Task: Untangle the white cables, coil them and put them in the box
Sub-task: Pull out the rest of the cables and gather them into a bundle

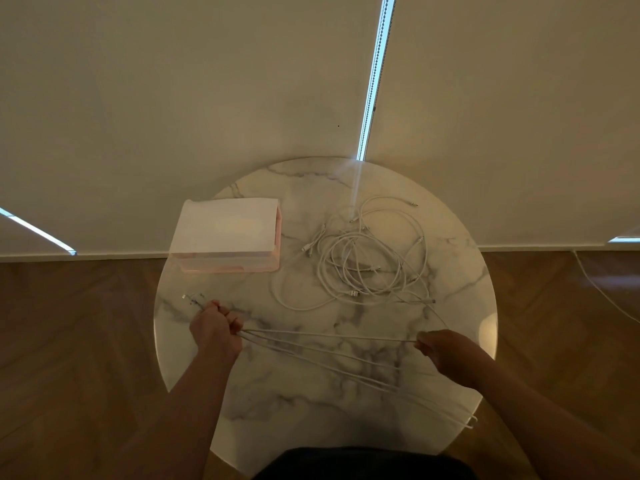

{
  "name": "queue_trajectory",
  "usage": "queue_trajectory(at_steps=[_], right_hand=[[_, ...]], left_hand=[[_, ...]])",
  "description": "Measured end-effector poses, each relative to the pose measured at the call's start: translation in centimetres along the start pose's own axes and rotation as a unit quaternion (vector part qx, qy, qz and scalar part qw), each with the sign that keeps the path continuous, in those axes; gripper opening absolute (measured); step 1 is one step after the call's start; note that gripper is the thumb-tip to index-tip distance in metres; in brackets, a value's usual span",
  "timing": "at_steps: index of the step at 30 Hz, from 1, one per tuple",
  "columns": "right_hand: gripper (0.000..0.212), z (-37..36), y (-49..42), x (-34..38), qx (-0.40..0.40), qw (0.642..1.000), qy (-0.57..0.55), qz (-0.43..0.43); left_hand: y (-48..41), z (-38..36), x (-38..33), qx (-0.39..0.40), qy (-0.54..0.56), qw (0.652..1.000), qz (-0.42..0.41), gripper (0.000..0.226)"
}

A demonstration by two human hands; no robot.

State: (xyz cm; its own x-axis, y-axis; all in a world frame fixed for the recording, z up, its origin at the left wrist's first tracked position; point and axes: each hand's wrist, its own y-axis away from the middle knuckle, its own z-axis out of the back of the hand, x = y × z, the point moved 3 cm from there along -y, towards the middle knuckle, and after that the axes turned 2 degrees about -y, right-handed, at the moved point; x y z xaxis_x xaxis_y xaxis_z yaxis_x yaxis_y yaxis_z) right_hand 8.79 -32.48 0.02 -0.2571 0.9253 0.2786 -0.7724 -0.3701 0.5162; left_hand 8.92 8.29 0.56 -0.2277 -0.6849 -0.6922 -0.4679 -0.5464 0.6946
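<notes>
A tangle of white cables (367, 261) lies on the right half of the round marble table (311, 386). My left hand (214, 329) is closed on a bundle of white cable strands (325, 348) near the table's left edge; plug ends stick out past its knuckles. My right hand (441, 348) pinches one strand of the same bundle, stretched taut between both hands. Other strands fan out low to the right, folding back in a loop (469, 422) at the table's edge. One cable runs from my right hand up into the tangle. The box (227, 235), white with a pinkish side, stands at the back left.
The table stands against a pale wall with closed blinds. Brown wooden floor surrounds it on both sides. Another white cord (602, 289) trails across the floor at the right. My dark clothing shows at the bottom edge.
</notes>
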Motion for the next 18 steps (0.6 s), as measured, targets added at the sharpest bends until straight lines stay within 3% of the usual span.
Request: queue_trajectory(at_steps=[4, 8, 14, 18], right_hand=[[0.022, -1.1, -0.1, -0.7, -0.001, 1.0, 0.004, -0.024], [0.027, -0.9, -0.7, 2.1, -0.033, 0.999, -0.009, -0.003], [0.03, 2.5, -1.8, 8.2, -0.097, 0.992, -0.001, 0.076], [0.029, 4.2, -2.3, 11.5, -0.097, 0.99, -0.029, 0.101]], left_hand=[[-0.4, 0.5, -0.3, 0.011, -0.018, 0.999, -0.026, 0.033], [0.5, -0.1, -0.3, 0.107, -0.118, 0.985, -0.064, 0.036], [3.7, -2.5, 1.1, 0.239, -0.342, 0.903, -0.101, 0.032], [5.9, -4.8, 2.7, 0.259, -0.377, 0.874, -0.162, 0.035]])
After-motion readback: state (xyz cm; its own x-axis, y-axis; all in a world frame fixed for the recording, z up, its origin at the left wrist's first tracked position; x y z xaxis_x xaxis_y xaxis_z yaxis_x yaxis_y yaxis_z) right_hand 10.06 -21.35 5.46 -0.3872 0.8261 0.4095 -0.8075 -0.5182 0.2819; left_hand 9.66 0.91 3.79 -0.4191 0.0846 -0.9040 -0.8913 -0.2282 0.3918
